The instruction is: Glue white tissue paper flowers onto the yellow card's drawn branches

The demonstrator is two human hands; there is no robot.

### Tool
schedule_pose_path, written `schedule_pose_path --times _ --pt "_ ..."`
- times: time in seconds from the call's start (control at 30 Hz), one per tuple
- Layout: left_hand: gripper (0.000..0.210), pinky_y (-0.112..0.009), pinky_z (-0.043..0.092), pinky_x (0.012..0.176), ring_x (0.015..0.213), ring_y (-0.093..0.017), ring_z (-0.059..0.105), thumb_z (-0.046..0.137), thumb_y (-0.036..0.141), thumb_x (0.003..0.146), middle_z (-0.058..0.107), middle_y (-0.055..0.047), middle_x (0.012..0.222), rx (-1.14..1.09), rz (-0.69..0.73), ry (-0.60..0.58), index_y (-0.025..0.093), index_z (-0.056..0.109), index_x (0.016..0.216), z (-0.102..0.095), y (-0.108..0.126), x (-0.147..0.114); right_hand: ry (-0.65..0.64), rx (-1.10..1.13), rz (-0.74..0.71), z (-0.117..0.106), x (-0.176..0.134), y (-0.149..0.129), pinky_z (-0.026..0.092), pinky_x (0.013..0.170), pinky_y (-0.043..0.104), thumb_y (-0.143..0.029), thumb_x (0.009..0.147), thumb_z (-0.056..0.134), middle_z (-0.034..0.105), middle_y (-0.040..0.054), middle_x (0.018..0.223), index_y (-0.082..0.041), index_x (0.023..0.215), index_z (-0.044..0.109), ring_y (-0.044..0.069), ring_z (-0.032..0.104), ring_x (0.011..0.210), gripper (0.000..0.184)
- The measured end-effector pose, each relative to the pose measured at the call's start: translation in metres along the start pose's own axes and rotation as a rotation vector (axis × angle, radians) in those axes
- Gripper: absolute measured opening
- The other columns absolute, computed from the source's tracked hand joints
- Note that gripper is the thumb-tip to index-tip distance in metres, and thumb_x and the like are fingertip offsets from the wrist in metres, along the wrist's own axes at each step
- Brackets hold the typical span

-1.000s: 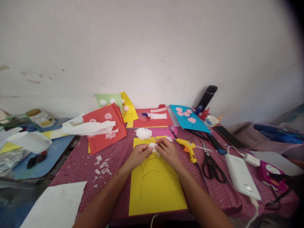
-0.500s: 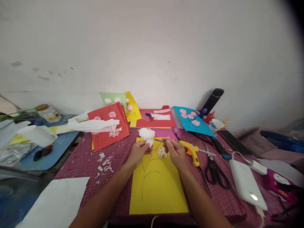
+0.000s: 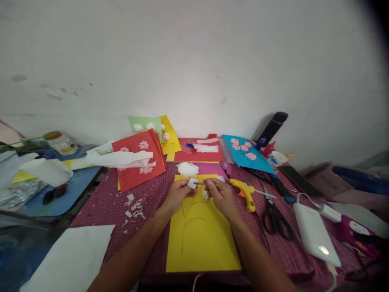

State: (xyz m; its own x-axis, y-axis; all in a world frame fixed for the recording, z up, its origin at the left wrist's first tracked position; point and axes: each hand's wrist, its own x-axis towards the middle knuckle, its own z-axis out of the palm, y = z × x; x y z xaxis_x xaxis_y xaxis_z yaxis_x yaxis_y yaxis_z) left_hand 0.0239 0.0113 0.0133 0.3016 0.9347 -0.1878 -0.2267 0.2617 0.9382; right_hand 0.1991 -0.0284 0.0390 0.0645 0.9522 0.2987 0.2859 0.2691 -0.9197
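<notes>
My left hand [image 3: 178,194] pinches a small white piece of tissue paper [image 3: 192,183] above the top of a yellow sheet of card [image 3: 206,243]. My right hand [image 3: 221,195] is closed on a thin stick [image 3: 201,183], whose tip meets the paper piece. Curved dark lines are drawn on the yellow card. A white crumpled paper flower [image 3: 204,196] lies on it, partly hidden by my right hand. Just behind the hands sits a heap of white paper pieces [image 3: 187,169].
A yellow glue gun [image 3: 245,191] and black scissors [image 3: 276,219] lie at right, near a white power bank [image 3: 316,235]. Red cards [image 3: 133,178] and a blue card [image 3: 252,156] with paper flowers stand behind. Paper scraps [image 3: 135,211] litter the checked cloth at left.
The right hand has moved a little left, bringing the stick's tip against the paper piece. The left hand has stayed nearly in place, and the paper is now bent at the stick.
</notes>
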Motion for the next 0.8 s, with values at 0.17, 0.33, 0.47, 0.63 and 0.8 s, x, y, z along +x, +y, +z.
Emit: schedule_pose_path --times 0.17,0.33,0.47,0.63,0.8 --pt "0.029 -0.025 0.050 0.069 0.070 -0.012 0.062 0.071 0.027 0.070 0.071 -0.005 0.084 0.116 0.016 -0.013 0.013 0.072 0.095 0.000 -0.003 0.002 0.059 0.072 0.054 0.002 0.004 0.000 0.040 0.047 0.024 -0.042 0.093 0.050 0.059 0.0004 0.057 -0.020 0.067 0.064 0.013 0.052 0.048 0.037" --pt "0.024 -0.022 0.044 0.062 0.067 -0.012 0.058 0.061 0.033 0.082 0.067 -0.001 0.076 0.425 0.174 -0.024 0.014 0.071 0.094 -0.001 -0.004 0.000 0.072 0.228 0.189 0.003 0.007 0.005 0.040 0.042 0.024 -0.048 0.090 0.054 0.058 0.0003 0.048 -0.019 0.062 0.062 0.013 0.051 0.040 0.041" --pt "0.022 -0.022 0.042 0.063 0.070 -0.013 0.058 0.053 0.030 0.089 0.067 -0.001 0.076 0.764 0.358 0.000 0.016 0.070 0.088 -0.004 -0.003 -0.003 0.057 0.347 0.287 0.005 0.007 0.005 0.043 0.041 0.025 -0.051 0.086 0.058 0.062 0.0020 0.049 -0.018 0.066 0.064 0.014 0.053 0.039 0.039" --pt "0.018 -0.027 0.045 0.079 0.084 -0.017 0.063 0.053 0.025 0.092 0.071 -0.006 0.091 1.091 0.565 0.014 0.017 0.068 0.094 -0.008 -0.004 -0.003 0.032 0.432 0.349 0.004 0.007 0.004 0.044 0.041 0.024 -0.052 0.082 0.063 0.068 0.0036 0.063 -0.017 0.076 0.065 0.013 0.057 0.043 0.035" --pt "0.020 -0.027 0.045 0.081 0.087 -0.017 0.062 0.047 0.027 0.096 0.069 -0.006 0.094 1.169 0.616 -0.122 0.018 0.065 0.098 -0.007 0.000 -0.005 -0.018 0.294 0.146 -0.009 0.009 0.008 0.039 0.045 0.022 -0.045 0.085 0.063 0.062 -0.0021 0.061 -0.019 0.086 0.067 0.010 0.051 0.047 0.026"
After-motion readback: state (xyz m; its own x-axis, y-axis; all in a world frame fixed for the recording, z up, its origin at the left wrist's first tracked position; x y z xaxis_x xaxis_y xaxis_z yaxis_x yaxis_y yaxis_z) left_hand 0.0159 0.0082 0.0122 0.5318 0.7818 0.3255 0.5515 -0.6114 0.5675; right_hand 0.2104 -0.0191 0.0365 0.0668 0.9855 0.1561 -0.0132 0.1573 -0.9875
